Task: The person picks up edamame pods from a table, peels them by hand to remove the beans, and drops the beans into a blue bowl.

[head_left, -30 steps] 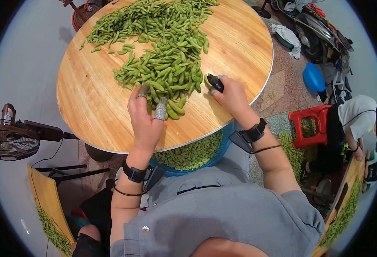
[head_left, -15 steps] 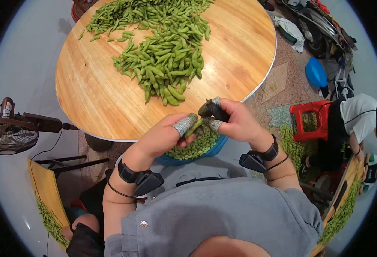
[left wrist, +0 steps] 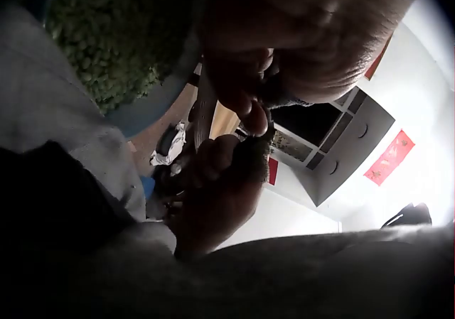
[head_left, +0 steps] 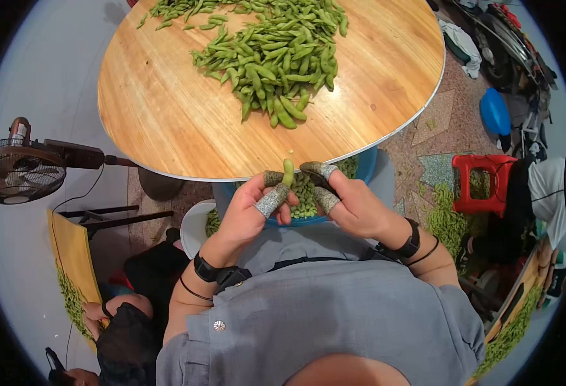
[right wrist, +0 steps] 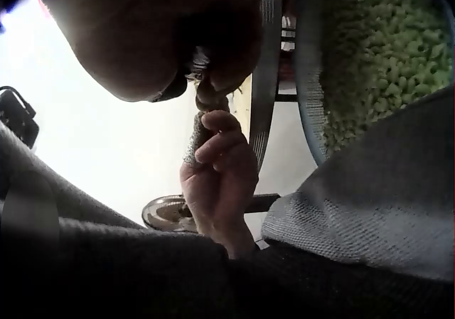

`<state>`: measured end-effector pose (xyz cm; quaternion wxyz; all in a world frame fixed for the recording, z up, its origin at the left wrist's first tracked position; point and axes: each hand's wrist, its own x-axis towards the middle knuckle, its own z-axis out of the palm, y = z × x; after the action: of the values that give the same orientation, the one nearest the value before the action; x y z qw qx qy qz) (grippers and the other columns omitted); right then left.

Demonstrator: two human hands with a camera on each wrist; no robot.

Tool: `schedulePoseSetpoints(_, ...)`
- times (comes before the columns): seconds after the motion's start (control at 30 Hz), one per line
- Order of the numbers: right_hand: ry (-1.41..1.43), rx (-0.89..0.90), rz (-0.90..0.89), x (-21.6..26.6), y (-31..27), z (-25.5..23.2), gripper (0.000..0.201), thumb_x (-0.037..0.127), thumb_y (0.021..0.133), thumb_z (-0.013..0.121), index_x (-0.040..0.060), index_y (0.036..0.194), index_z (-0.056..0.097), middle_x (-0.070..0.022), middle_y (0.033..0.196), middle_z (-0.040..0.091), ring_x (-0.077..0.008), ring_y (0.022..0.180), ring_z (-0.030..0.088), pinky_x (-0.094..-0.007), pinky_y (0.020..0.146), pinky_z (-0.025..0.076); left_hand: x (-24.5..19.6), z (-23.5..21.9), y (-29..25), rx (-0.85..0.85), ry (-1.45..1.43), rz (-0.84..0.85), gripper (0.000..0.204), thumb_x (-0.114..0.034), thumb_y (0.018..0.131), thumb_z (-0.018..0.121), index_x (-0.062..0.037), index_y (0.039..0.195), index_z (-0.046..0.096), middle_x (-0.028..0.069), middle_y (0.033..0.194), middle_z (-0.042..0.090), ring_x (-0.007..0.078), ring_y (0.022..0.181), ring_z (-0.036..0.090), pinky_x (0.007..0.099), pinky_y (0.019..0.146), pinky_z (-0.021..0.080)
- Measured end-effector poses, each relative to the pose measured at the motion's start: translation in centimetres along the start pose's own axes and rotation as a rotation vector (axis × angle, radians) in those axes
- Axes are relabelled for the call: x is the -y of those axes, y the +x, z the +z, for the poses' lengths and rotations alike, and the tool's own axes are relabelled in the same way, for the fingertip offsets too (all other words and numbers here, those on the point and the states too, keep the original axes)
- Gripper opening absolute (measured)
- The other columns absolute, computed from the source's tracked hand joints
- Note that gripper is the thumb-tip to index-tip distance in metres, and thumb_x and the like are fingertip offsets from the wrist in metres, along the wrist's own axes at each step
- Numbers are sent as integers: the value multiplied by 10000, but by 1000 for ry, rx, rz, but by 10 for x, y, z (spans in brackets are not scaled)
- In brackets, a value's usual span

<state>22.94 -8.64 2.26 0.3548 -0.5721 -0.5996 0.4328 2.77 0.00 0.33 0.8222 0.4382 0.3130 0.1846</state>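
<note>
My left hand (head_left: 247, 212) pinches a green edamame pod (head_left: 288, 168) upright between its wrapped thumb and forefinger, just off the table's near edge. Close on its right is my right hand (head_left: 363, 209), thumb and forefinger also in grey wraps, with something dark between them; I cannot tell whether it grips anything. Below both hands, a blue basin (head_left: 366, 164) holds shelled beans (head_left: 305, 201), also seen in the right wrist view as a heap of beans (right wrist: 387, 70). A pile of edamame pods (head_left: 283, 58) lies on the round wooden table (head_left: 160, 122).
A white bucket (head_left: 196, 228) stands left of my lap. At left are a fan (head_left: 22, 170) and a seated person (head_left: 128, 334). To the right are a red stool (head_left: 485, 183), pods on the floor (head_left: 447, 215), a blue tub (head_left: 494, 110) and another person (head_left: 547, 183).
Both hands have come back from the pod pile to above the basin, the left with a pod. Over the last half second they have moved slightly apart and the pod has turned upright.
</note>
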Motion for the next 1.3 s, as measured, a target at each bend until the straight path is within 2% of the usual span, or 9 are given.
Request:
schedulePoseSetpoints(0.07,14,59,86,8,1,1,328,91,854,446,-12,1165,469,-178,860,618,-307,777,649,-376,693,506,2,0,-5,-17,28,-5,233,-130,939,518,-22,1146,512,69,867,629,109,655,579,224,581,461)
schedulePoseSetpoints(0.13,215,106,193,10,1,2,277,76,835,431,-9,1093,482,-116,746,601,-213,618,633,-335,577,501,6,2,-8,-32,54,-14,230,-124,936,522,-19,1139,511,68,855,628,111,660,588,230,580,469)
schedulePoseSetpoints(0.23,261,172,190,6,-1,4,249,63,831,412,-10,1057,487,-77,710,586,-133,538,589,-283,509,476,13,2,-8,-63,40,6,220,-139,939,532,-7,1114,525,62,799,618,117,612,574,230,557,480)
schedulePoseSetpoints(0.53,665,233,295,-3,-4,9,199,75,873,373,26,1021,497,-5,682,506,-60,511,454,-227,449,380,22,-1,-8,19,25,55,243,-96,920,540,-37,1155,524,13,821,593,55,650,520,181,568,430)
schedulePoseSetpoints(0.7,557,175,241,-4,-6,14,258,54,856,372,23,1081,495,-8,690,509,-64,521,457,-232,461,386,20,5,-11,-12,156,112,266,-88,915,539,-47,1177,526,7,820,588,44,649,500,175,554,411)
schedulePoseSetpoints(1.03,502,147,225,-8,-15,15,295,51,842,396,27,1122,484,-4,686,502,-74,535,472,-244,471,399,31,11,-13,-20,50,55,249,-31,899,522,-37,1148,533,1,821,584,52,657,502,192,556,412)
schedulePoseSetpoints(1.13,463,135,243,-8,-14,18,293,61,846,405,31,1128,480,-7,686,501,-80,522,467,-244,464,394,33,16,-15,-117,332,168,227,-42,897,535,-35,1124,539,-5,812,579,60,677,523,205,561,418)
schedulePoseSetpoints(1.2,526,147,281,-11,-12,20,300,66,850,406,49,1141,476,-4,684,489,-80,512,452,-243,453,383,41,9,-11,-177,1020,574,193,-40,891,546,-36,1084,549,8,810,591,73,693,542,210,567,419)
schedulePoseSetpoints(1.3,661,178,363,-22,-9,23,313,75,868,394,93,1172,466,10,668,449,-67,492,404,-230,426,338,40,11,-7,-199,1199,733,142,-39,891,541,-34,1032,558,28,784,608,91,640,547,224,548,425)
